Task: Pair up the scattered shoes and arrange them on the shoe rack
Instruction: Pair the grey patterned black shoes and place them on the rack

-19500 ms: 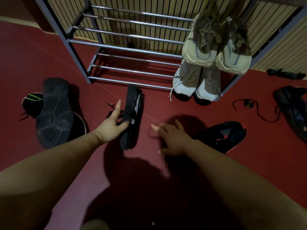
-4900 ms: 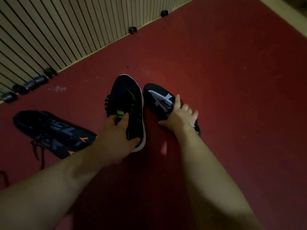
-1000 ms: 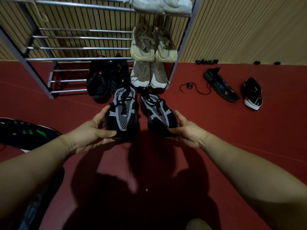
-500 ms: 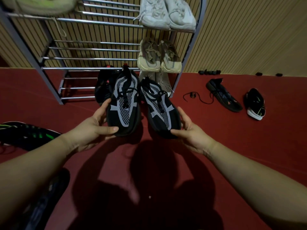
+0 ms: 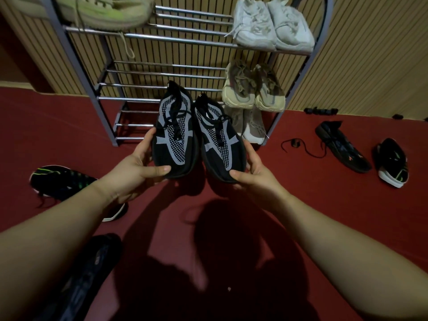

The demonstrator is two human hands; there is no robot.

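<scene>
Shoes first: a matching black pair with grey mesh panels is up off the floor, side by side, toes toward the camera, heels toward the shoe rack (image 5: 78, 66). The left shoe (image 5: 174, 137) sits in the left hand (image 5: 136, 167), fingers curled up its outer side and the thumb laid across the toe. The right shoe (image 5: 220, 144) is gripped the same way by the right hand (image 5: 254, 172), thumb over the toe cap, fingers wrapped round the outer edge. The two shoes are just beside each other, nearly touching along their inner sides, and they hang in front of the rack's lower bars.

On the rack, a white pair (image 5: 273, 24) sits at the right end of the top shelf, with a pale greenish shoe (image 5: 102, 10) at the left end of that shelf, one lace dangling. Below, a beige pair (image 5: 252, 89) takes the right end of the middle shelf, and another light pair (image 5: 250, 123) shows beneath it on the bottom shelf, partly hidden.

Down on the red floor (image 5: 301, 205), a black shoe with green streaks (image 5: 60, 181) lies left of the left arm, with a dark shoe (image 5: 92, 269) in shadow beneath that arm. Off to the right lie a black shoe with orange marks (image 5: 342, 147), its lace trailing, and just beside it a black shoe with a white sole (image 5: 392, 162).
</scene>
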